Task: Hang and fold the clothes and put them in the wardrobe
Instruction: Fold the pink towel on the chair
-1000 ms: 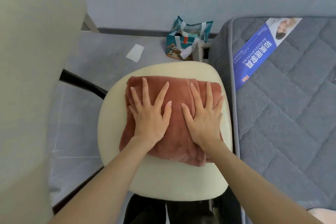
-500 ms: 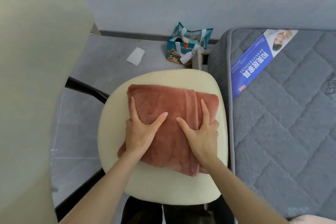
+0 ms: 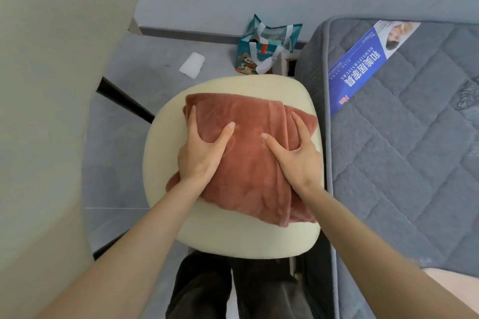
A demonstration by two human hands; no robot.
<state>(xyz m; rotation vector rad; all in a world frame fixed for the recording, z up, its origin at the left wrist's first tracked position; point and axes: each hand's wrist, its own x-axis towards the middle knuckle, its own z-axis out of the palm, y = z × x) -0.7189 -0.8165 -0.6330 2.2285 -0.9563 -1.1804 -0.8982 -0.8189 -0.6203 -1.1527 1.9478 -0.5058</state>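
A folded rust-red fleece garment (image 3: 248,163) lies on the cream seat of a chair (image 3: 233,235) in front of me. My left hand (image 3: 202,147) clasps the garment's left edge, thumb on top and fingers curled around the side. My right hand (image 3: 298,150) clasps the right edge the same way, thumb pointing inward over the cloth. The fingertips of both hands are hidden under or beside the fabric.
A grey quilted mattress (image 3: 414,150) with a blue label (image 3: 363,67) lies close on the right. The chair's cream backrest (image 3: 51,85) fills the left side. On the grey floor behind stand a teal paper bag (image 3: 264,49) and a white scrap (image 3: 193,65).
Both hands went from lying flat with spread fingers on top of the garment to sliding outward and gripping its left and right edges.
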